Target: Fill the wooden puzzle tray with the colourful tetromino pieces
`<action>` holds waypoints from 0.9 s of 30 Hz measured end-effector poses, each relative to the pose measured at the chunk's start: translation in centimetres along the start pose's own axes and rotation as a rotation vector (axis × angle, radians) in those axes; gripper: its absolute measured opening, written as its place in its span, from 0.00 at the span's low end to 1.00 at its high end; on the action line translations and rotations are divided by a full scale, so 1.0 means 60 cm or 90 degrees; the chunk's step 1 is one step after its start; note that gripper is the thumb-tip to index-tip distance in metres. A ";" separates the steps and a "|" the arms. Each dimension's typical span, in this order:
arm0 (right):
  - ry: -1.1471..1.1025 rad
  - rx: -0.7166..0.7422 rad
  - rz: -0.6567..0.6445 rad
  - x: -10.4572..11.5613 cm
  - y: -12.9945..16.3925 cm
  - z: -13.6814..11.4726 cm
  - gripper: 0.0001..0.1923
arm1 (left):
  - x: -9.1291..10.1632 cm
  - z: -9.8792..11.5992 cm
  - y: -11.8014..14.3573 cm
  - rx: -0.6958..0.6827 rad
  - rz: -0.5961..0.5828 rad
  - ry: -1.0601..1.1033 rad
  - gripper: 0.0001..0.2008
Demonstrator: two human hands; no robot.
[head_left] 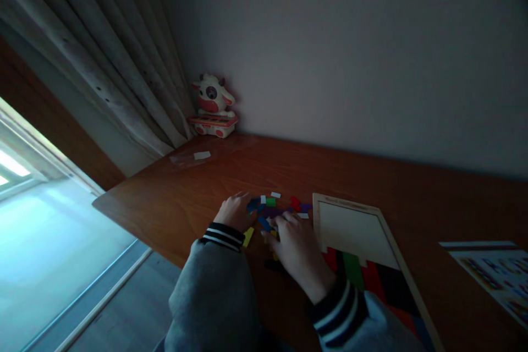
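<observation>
Loose coloured puzzle pieces lie in a heap on the wooden table, among them a green piece [270, 202], a red piece [295, 203], a purple piece [272, 212] and a yellow piece [248, 237]. My left hand [234, 212] rests at the heap's left edge, fingers loosely curved beside dark blue pieces [254, 205]; nothing shows in its grasp. Over the near right side is my right hand [297, 247], thumb apart from the fingers, close to a blue piece [264, 224]. Right of it lies a wooden puzzle tray [317, 214], its near part filled with red, green and black pieces.
A cow-shaped toy keyboard [213, 107] stands at the table's back left corner. Near it lies a white slip on clear plastic [202, 155]. A printed sheet [490, 272] lies at the right. A curtain [124, 60] hangs beyond the left edge; a wall runs behind.
</observation>
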State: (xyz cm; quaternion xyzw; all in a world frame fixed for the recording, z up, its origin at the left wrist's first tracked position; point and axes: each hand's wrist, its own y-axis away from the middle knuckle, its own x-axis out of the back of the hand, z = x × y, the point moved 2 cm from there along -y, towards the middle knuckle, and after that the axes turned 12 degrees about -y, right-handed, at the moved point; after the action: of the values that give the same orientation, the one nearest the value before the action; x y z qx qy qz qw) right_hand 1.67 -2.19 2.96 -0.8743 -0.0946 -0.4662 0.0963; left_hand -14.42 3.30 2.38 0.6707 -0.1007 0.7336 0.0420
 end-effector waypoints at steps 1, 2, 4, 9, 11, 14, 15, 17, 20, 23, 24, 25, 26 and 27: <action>0.009 -0.016 -0.007 -0.004 -0.007 -0.001 0.11 | -0.002 0.000 -0.001 -0.015 -0.002 0.000 0.17; 0.016 -0.034 -0.014 -0.008 -0.013 -0.002 0.11 | -0.003 0.001 -0.003 -0.023 -0.007 0.001 0.18; 0.023 -0.078 -0.032 -0.013 -0.023 -0.001 0.11 | -0.002 0.001 -0.003 -0.025 -0.016 0.012 0.19; 0.020 -0.118 -0.056 -0.009 -0.037 0.000 0.09 | 0.009 -0.001 -0.002 0.003 -0.030 0.050 0.18; 0.022 -0.122 -0.053 -0.005 -0.039 -0.002 0.11 | 0.012 -0.003 0.000 0.021 -0.035 0.046 0.15; 0.017 -0.130 -0.052 -0.002 -0.040 -0.004 0.13 | 0.013 -0.008 0.002 0.042 -0.036 0.023 0.12; 0.014 -0.132 -0.053 -0.001 -0.040 -0.004 0.13 | 0.012 -0.010 0.003 0.048 -0.035 0.015 0.12; 0.007 -0.137 -0.055 -0.001 -0.041 -0.003 0.13 | 0.008 -0.013 0.003 0.053 -0.030 0.006 0.11; -0.009 -0.141 -0.061 -0.003 -0.042 -0.001 0.11 | -0.001 -0.013 0.001 0.037 -0.025 0.008 0.11; -0.028 -0.151 -0.065 -0.007 -0.044 0.003 0.11 | -0.007 -0.007 -0.002 0.023 -0.034 0.015 0.11; -0.035 -0.154 -0.067 -0.009 -0.045 0.004 0.12 | -0.006 -0.004 -0.002 0.025 -0.033 0.020 0.11; -0.041 -0.155 -0.069 -0.010 -0.046 0.005 0.12 | -0.004 -0.001 -0.002 0.031 -0.030 0.026 0.11; -0.048 -0.155 -0.071 -0.011 -0.047 0.006 0.12 | -0.001 0.000 -0.001 0.040 -0.025 0.034 0.11; -0.054 -0.155 -0.073 -0.012 -0.047 0.006 0.12 | 0.002 0.002 -0.001 0.048 -0.019 0.043 0.11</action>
State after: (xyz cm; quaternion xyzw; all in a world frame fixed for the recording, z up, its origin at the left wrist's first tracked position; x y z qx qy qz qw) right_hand 0.87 0.60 2.39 -0.8917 -0.0912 -0.4414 -0.0413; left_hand -14.31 3.32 2.50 0.6481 -0.0613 0.7585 0.0310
